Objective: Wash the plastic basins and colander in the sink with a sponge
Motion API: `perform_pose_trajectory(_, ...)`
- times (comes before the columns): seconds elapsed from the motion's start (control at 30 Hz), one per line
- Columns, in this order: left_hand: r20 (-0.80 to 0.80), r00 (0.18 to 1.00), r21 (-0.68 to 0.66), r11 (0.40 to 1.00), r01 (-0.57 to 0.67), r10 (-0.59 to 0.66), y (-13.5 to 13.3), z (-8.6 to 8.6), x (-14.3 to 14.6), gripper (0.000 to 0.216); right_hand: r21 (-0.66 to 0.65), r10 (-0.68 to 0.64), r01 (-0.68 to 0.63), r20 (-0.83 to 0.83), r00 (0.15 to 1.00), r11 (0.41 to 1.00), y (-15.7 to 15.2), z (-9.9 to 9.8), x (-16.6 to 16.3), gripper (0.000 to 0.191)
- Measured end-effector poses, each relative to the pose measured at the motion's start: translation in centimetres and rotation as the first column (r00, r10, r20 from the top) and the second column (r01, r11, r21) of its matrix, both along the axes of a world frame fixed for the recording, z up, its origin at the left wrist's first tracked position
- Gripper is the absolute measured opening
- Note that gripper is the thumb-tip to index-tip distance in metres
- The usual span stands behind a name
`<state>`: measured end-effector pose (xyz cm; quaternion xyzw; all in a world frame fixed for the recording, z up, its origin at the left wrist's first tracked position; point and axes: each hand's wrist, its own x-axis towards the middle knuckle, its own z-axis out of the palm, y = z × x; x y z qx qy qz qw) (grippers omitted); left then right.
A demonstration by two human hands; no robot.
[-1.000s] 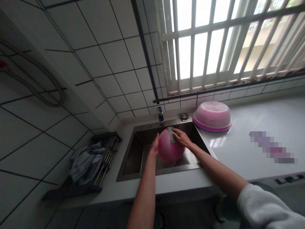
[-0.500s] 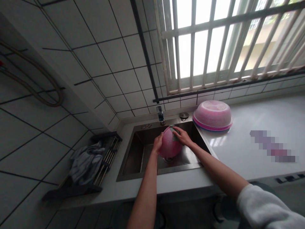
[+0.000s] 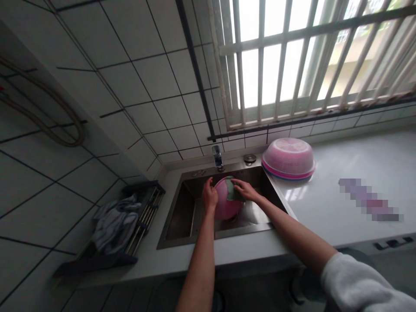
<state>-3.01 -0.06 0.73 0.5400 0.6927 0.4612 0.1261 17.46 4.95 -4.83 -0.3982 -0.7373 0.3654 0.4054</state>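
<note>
A pink mesh basket (image 3: 224, 206) is tilted over the metal sink (image 3: 182, 208). My left hand (image 3: 209, 195) grips its left rim, thumb and fingers closed on it. My right hand (image 3: 245, 190) holds a green cloth (image 3: 231, 189) against the basket's upper right side, with the fingers closed on the cloth. Behind the basket stands the chrome faucet (image 3: 217, 157); I cannot see any water running from it.
Upside-down pink baskets (image 3: 288, 158) are stacked on the white counter (image 3: 325, 203) right of the sink. A drain stopper (image 3: 250, 159) lies by the sink's back edge. On the left, a striped cloth (image 3: 118, 223) lies on a dark rack (image 3: 144, 221). A barred window is above.
The basket has turned and tipped in my hands. My left hand has shifted slightly left and up along its rim. More of the green cloth shows under my right hand.
</note>
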Motion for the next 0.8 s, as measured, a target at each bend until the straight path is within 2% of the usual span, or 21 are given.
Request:
perform_pose_trajectory(0.07,-0.047,0.997,-0.095,0.994,-0.060,0.056,-0.5,0.7,-0.1,0.056,0.048,0.054,-0.054,0.002,0.999,0.997,-0.4,-0.3,-0.8,0.052)
perform_pose_trajectory(0.17,-0.105,0.986,-0.264,0.953,-0.151,0.127,-0.8,1.5,0.0,0.046,0.103,0.068,-0.070,0.017,0.998,0.992,-0.8,-0.7,-1.6,0.058)
perform_pose_trajectory(0.23,-0.123,0.985,-0.365,0.918,-0.156,0.119,-0.7,1.6,0.0,0.046,0.135,0.063,-0.066,0.030,0.998,0.989,-1.0,-0.5,-1.7,0.056)
perform_pose_trajectory(0.33,-0.072,0.991,-0.443,0.887,-0.131,0.111,-0.4,1.5,-0.3,0.059,0.249,0.091,-0.112,0.094,0.991,0.962,-1.7,0.7,-1.8,0.051)
perform_pose_trajectory(0.4,0.014,0.991,-0.431,0.895,-0.113,0.132,-0.1,1.2,-0.5,0.061,0.366,0.149,-0.212,0.194,0.970,0.906,-2.6,2.0,-2.2,0.048)
perform_pose_trajectory(0.47,0.125,0.981,-0.400,0.913,-0.085,0.146,0.2,0.9,-0.6,0.060,0.460,0.221,-0.353,0.317,0.923,0.815,-3.7,3.2,-2.8,0.045)
perform_pose_trajectory(0.53,0.249,0.954,-0.364,0.929,-0.070,0.170,0.3,0.6,-0.6,0.060,0.496,0.272,-0.459,0.404,0.874,0.737,-4.4,4.1,-3.4,0.043)
perform_pose_trajectory(0.57,0.310,0.933,-0.344,0.937,-0.068,0.182,0.3,0.5,-0.5,0.060,0.499,0.283,-0.477,0.416,0.864,0.724,-4.5,4.3,-3.6,0.042)
perform_pose_trajectory(0.63,0.413,0.889,-0.305,0.950,-0.068,0.196,0.3,0.3,-0.4,0.062,0.486,0.259,-0.418,0.362,0.895,0.767,-4.0,4.1,-3.2,0.041)
perform_pose_trajectory(0.7,0.467,0.862,-0.283,0.957,-0.066,0.198,0.2,0.2,-0.4,0.064,0.427,0.173,-0.260,0.231,0.957,0.866,-2.8,3.5,-2.1,0.042)
perform_pose_trajectory(0.77,0.482,0.855,-0.280,0.958,-0.058,0.192,0.2,0.0,-0.4,0.066,0.300,0.041,-0.067,0.091,0.995,0.952,-1.3,2.6,-0.6,0.043)
perform_pose_trajectory(0.8,0.484,0.855,-0.280,0.959,-0.050,0.186,0.2,-0.1,-0.5,0.067,0.224,-0.022,0.012,0.044,0.999,0.975,-0.7,2.2,0.1,0.043)
